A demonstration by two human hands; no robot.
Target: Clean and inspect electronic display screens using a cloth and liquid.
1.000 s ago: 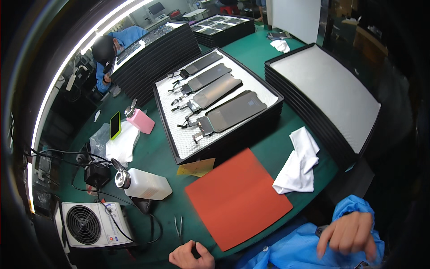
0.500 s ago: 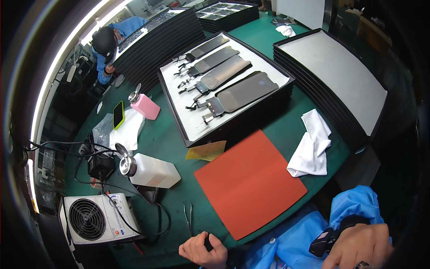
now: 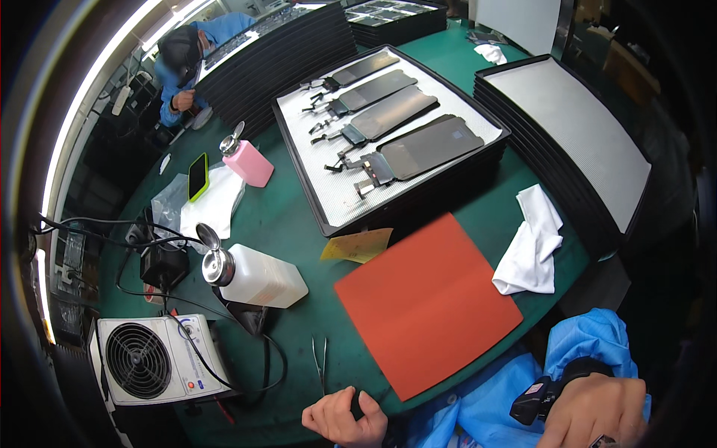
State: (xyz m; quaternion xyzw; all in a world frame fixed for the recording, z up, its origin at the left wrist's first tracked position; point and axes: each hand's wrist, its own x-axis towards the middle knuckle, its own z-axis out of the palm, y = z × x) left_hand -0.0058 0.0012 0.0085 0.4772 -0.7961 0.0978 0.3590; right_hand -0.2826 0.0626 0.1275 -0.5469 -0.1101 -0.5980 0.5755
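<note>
Tweezers (image 3: 323, 377): in head view, lying on green tabletop (image 3: 295, 332), just beyond left hand (image 3: 340, 418). Pointing with parted tips away from the wearer, joined end toward left hand; long axis running near to far, leaning slightly. Cannot tell whether touching the knuckles. At left hand, note fingers curled in toward thumb, with dark patch (image 3: 357, 405) between; cannot tell whether gripped. At right hand (image 3: 597, 409), in lower right, note back uppermost beside black wrist device (image 3: 534, 403); cannot tell grip, with fingertips cut off. Right of tweezers, find orange-red mat (image 3: 429, 306), set obliquely, with white cloth (image 3: 529, 246) at its right edge. To the left, obstructed by looped black cable (image 3: 284, 366); farther out, find white fan unit (image 3: 196, 355). Beyond, find white bottle (image 3: 265, 276), lid raised. Past the mat, find tray (image 3: 485, 132) bearing four dark panels (image 3: 429, 145), with yellow slip (image 3: 358, 245) at near edge.
</note>
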